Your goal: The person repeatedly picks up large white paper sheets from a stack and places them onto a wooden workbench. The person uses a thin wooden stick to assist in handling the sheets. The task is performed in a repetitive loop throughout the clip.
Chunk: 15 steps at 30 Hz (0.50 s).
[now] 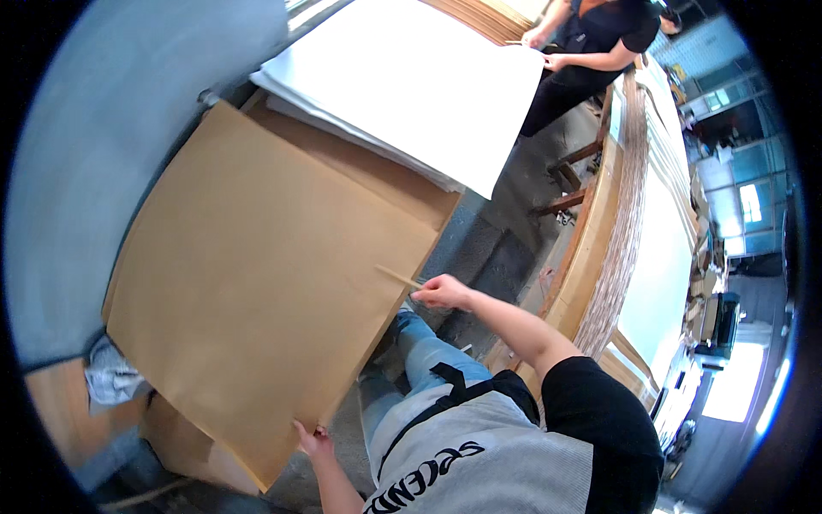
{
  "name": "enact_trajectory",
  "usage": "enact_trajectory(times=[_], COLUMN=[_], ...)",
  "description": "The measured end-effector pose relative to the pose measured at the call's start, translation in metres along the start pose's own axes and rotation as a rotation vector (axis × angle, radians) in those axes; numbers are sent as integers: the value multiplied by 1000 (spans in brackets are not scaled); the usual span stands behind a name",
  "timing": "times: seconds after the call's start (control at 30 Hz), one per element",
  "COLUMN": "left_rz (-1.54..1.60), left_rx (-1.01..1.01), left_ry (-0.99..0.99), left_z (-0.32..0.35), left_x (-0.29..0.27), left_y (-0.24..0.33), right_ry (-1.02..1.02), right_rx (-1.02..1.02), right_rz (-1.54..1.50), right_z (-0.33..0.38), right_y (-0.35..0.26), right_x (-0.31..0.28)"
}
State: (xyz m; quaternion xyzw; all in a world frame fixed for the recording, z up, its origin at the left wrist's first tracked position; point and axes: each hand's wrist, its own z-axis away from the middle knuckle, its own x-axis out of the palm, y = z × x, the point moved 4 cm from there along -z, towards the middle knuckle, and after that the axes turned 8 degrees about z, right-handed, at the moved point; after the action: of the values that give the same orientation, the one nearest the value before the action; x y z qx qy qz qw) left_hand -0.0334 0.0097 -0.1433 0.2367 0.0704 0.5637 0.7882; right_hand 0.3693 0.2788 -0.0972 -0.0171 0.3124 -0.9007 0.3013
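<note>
A large brown paper sheet (257, 257) spreads across the left and middle, on top of a stack. At its near edge, close to the lower corner, my left hand (314, 439) pinches the sheet. My right hand (442, 292) is closed round the end of a thin, light wooden stick (397, 277). The stick lies across the right edge of the brown sheet, its free tip pointing left over the paper. Beyond the brown sheet, a pile of large white sheets (402, 77) overlaps the stack.
At the far end another person (591, 60) has both hands by the white sheets' corner. On the right runs a long stack of sheets (621, 248) on a wooden frame (565, 202). A pale wall (111, 137) borders the left side. A grey cloth (113, 374) lies at lower left.
</note>
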Motion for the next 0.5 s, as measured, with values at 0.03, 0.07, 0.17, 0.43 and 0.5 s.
enact_trajectory(times=[0.03,0.07,0.17,0.43,0.5], left_rz=[-11,-22,-57,-141,-148], left_rx=[12,24,-6,21,19], left_ry=[39,79,112,252,226], left_z=[4,11,7,20,20], left_x=[6,11,4,15,16], left_y=[-1,1,1,6,4], right_ry=[103,215,537,907,978], right_rx=[3,36,4,50,-40], right_rz=[-16,5,15,-225,-115], right_z=[-4,-6,-16,-37,-48], right_y=[17,34,73,85,76], right_x=[-29,-60,-142,-239,-251])
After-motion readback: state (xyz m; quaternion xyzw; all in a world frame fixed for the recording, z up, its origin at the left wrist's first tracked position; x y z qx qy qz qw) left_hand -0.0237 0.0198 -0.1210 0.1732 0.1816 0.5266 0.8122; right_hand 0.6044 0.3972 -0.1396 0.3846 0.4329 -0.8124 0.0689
